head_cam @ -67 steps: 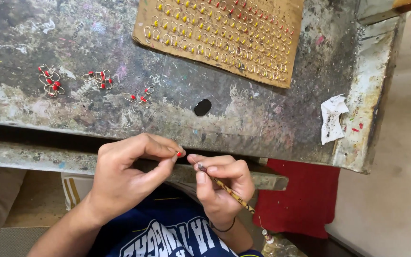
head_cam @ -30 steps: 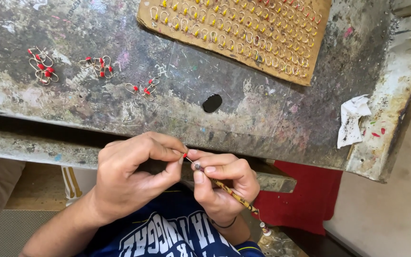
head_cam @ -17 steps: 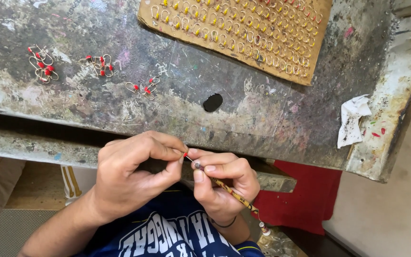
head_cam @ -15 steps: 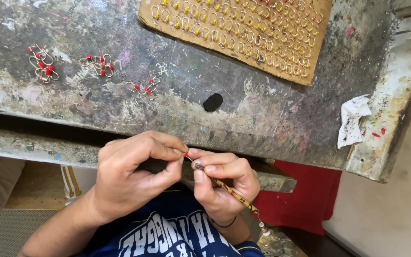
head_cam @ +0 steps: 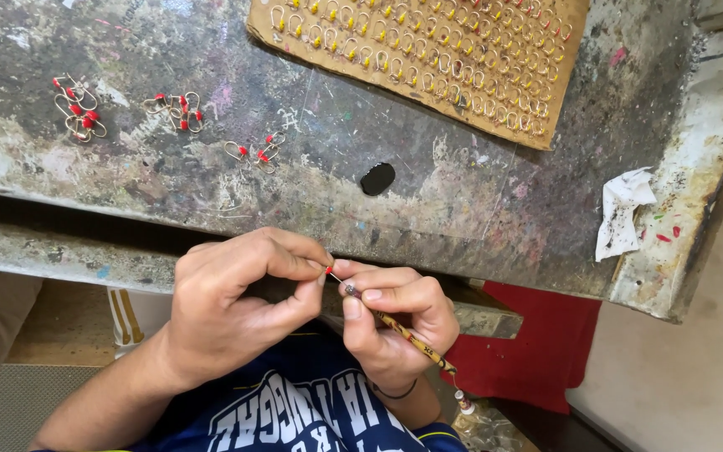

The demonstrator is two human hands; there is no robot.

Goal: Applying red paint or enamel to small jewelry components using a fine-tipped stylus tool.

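Two hands work below the paint-stained workbench (head_cam: pixel 462 209): left hand (head_cam: pixel 236 314) pinches a red-beaded wire loop (head_cam: pixel 329 270), right hand (head_cam: pixel 395 322) grips a thin patterned stick tool (head_cam: pixel 407 335); the tip wants steady, close alignment.

red-tipped wire piece (head_cam: pixel 329 270) | pinched at fingertips | thin patterned tool (head_cam: pixel 403 331) | tilted

No packages, labels, signs or screens visible on worn workbench (head_cam: pixel 462 209).
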